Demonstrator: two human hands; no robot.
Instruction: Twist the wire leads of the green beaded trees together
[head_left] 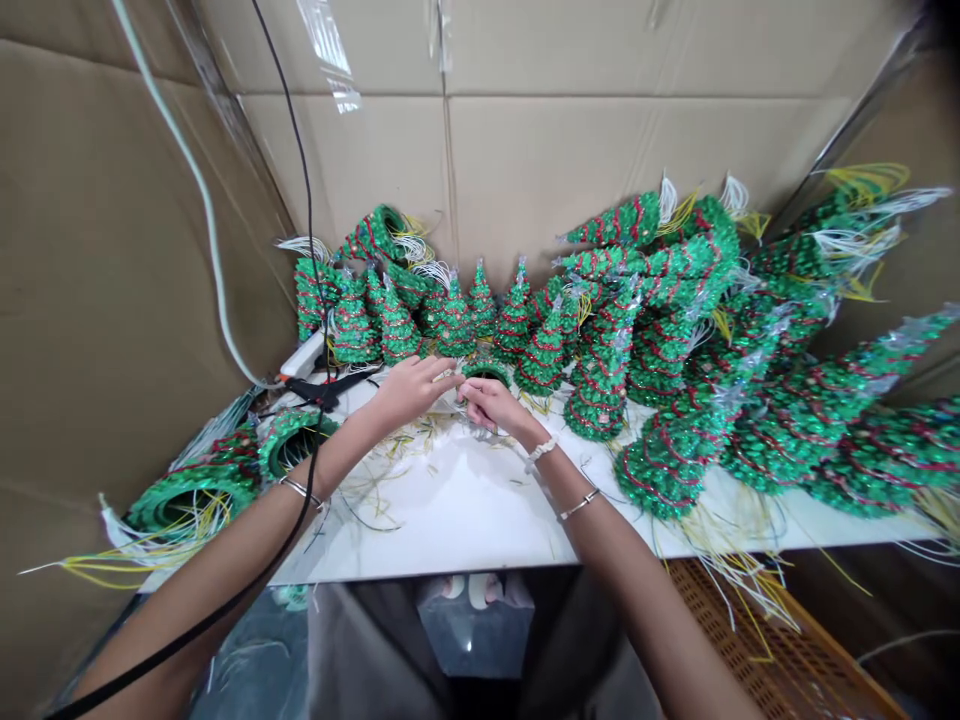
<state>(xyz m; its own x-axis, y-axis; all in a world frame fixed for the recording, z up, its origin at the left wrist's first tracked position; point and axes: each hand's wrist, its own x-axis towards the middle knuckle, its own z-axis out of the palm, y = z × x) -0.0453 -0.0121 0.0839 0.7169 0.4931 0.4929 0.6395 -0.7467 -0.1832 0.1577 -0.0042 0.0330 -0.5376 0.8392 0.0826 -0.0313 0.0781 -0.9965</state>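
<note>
My left hand (418,386) and my right hand (491,401) meet above the white table, fingertips close together. The left fingers reach to the right and bend toward the right hand; its thumb is mostly hidden. On my right hand the fingers are curled in a pinch. Whatever lies between the fingertips is too small to make out. Just behind them lies a green tinsel Christmas tree (487,370) with its round hollow base toward me. Small upright tinsel trees (514,318) with red garland and silver tops stand behind.
Larger tinsel trees (600,375) crowd the right side, some lying in a pile with white and yellow wires. Two hollow-based trees (196,495) lie at left. A black tool (327,390) and white power strip (304,355) sit nearby. Wire scraps (390,455) litter the table; an orange crate (780,640) stands below.
</note>
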